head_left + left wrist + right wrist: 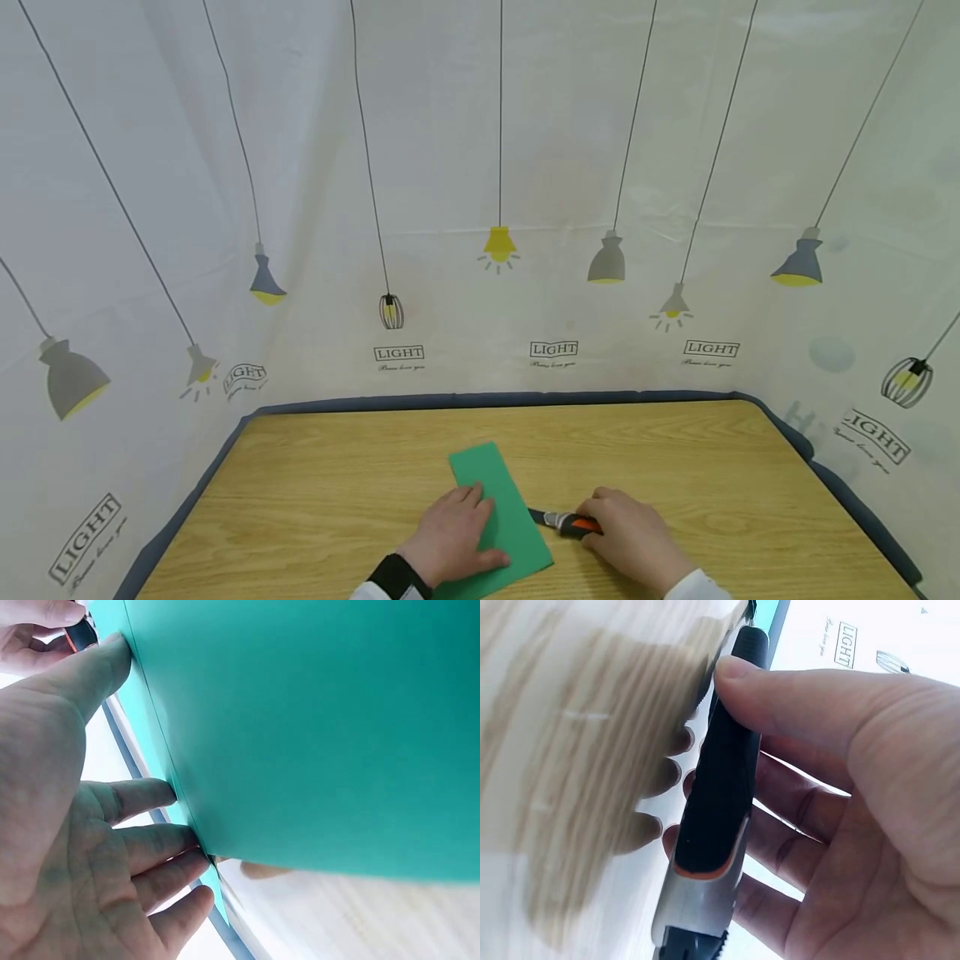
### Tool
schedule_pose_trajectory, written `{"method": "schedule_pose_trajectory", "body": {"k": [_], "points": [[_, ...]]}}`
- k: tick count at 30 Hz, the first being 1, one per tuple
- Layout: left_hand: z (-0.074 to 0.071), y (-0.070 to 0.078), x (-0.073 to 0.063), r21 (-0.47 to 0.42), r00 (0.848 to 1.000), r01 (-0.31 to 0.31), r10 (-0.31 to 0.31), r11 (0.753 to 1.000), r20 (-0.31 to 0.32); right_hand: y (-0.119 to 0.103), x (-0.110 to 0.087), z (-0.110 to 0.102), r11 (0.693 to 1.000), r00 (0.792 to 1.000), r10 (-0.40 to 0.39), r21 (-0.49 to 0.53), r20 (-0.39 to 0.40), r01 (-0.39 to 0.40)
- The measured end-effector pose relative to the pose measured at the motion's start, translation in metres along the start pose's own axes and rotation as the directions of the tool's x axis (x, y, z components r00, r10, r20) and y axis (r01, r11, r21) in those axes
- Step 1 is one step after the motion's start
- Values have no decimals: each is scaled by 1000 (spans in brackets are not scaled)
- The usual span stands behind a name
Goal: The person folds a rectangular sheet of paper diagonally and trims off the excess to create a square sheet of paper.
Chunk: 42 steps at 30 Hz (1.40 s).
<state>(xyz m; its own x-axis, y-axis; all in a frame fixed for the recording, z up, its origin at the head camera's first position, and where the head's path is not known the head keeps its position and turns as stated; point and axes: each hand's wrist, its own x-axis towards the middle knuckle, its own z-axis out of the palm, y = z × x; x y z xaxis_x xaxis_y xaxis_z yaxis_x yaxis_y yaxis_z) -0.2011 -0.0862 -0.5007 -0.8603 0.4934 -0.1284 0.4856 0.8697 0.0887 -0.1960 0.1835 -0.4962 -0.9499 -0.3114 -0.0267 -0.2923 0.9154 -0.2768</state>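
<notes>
A folded-looking green paper sheet (517, 525) lies slanted on the table. My left hand (459, 533) rests on it with fingers spread; in the left wrist view its fingertips touch the green paper (315, 735) along a thin straight line near one edge. My right hand (633, 533) grips a utility knife (572, 525) with a black and orange handle and silver collar. The knife's front end reaches the paper's right edge. In the right wrist view the thumb lies along one end of the black handle of the knife (720, 787), fingers curled beneath.
The wood-grain table (337, 467) has a dark blue border (450, 402) at the back and sides. Behind it hangs a pale curtain (442, 167) printed with lamps and the word LIGHT. A black band (401, 575) circles the left wrist.
</notes>
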Motion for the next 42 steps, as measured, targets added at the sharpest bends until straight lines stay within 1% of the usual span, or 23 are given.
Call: {"method": "schedule_pose_trajectory", "body": {"k": [7, 12, 15, 22, 33, 37, 42], "points": [[-2, 3, -1, -3, 1000, -16, 16, 1000, 5, -2, -1, 4, 998, 997, -63, -20, -38, 63], [-2, 4, -1, -1, 1000, -19, 19, 1000, 11, -3, -2, 4, 998, 998, -65, -14, -22, 65], [-2, 4, -1, -7, 1000, -22, 23, 1000, 3, -4, -2, 3, 997, 997, -71, -13, -22, 71], [0, 3, -1, -23, 1000, -10, 9, 1000, -11, -7, -3, 5, 995, 993, -99, -31, -62, 97], [-1, 2, -2, -38, 1000, -14, 14, 999, -7, -7, -1, 5, 998, 998, -58, -26, -37, 57], [-1, 2, -2, -40, 1000, -13, 13, 999, 1, -6, -2, 5, 999, 998, -41, -33, -47, 40], [-1, 2, -1, -37, 1000, -10, 11, 999, 8, -4, -3, 4, 999, 997, -18, -38, -79, 15]]}}
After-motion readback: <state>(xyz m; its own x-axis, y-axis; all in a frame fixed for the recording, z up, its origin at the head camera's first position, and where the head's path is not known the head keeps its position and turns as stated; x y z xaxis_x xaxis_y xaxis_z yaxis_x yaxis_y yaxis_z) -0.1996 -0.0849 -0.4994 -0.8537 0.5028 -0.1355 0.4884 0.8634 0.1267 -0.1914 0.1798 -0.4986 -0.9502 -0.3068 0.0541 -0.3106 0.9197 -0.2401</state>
